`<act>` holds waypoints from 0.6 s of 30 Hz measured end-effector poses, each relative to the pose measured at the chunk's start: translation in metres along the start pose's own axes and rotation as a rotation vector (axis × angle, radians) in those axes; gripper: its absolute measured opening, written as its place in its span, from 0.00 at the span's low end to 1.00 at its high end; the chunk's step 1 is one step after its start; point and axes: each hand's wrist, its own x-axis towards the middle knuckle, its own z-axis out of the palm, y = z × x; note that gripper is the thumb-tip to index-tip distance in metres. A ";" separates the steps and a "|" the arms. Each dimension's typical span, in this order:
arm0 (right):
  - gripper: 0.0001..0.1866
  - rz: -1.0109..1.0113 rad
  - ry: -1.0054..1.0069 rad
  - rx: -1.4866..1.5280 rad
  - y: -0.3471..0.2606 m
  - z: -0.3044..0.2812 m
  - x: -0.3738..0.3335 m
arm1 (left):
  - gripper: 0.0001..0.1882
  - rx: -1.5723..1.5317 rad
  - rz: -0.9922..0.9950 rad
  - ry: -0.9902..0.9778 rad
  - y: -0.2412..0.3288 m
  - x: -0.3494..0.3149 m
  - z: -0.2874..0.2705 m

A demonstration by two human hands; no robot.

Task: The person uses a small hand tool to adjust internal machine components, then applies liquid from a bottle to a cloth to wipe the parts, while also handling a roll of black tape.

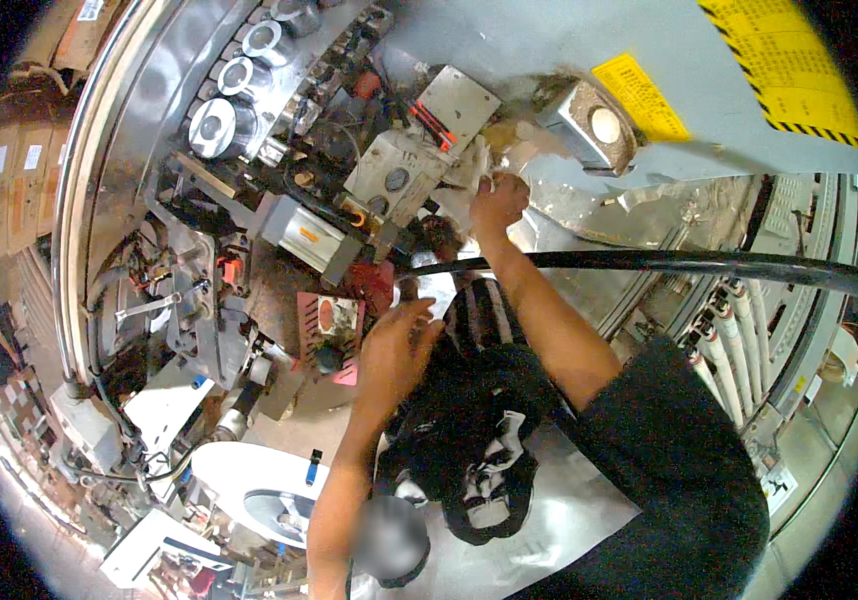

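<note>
My right hand [501, 198] reaches up to the grey metal unit with a round gauge [396, 180]. Its fingers are curled beside a pale, crumpled-looking piece [483, 160]; what lies inside them is hidden. My left hand [401, 345] is lower and nearer, its fingers partly bent and apart, with nothing visible between them. Just past it lies a dark red cloth-like thing [371, 285]. A pink-edged panel [331, 330] stands to its left. The thick black hose [669, 262] passes under my right forearm from the right and ends near the left hand.
A silver air cylinder [307, 238] sits left of the gauge unit. Round metal parts [214, 128] line the far left. A dusty metal box [591, 125] juts from the grey wall beside yellow labels. White tubes [724, 345] stand at right; a wrench [147, 306] lies left.
</note>
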 end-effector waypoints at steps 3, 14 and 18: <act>0.16 -0.367 0.000 0.559 0.007 -0.070 -0.017 | 0.28 -0.082 0.052 0.078 0.033 0.030 -0.012; 0.09 -0.646 -0.706 0.865 -0.061 -0.232 0.007 | 0.21 -0.132 0.180 -0.182 0.081 0.126 -0.070; 0.12 -0.521 -0.796 0.725 -0.063 -0.234 0.003 | 0.18 -0.618 0.013 -0.057 0.073 0.115 -0.072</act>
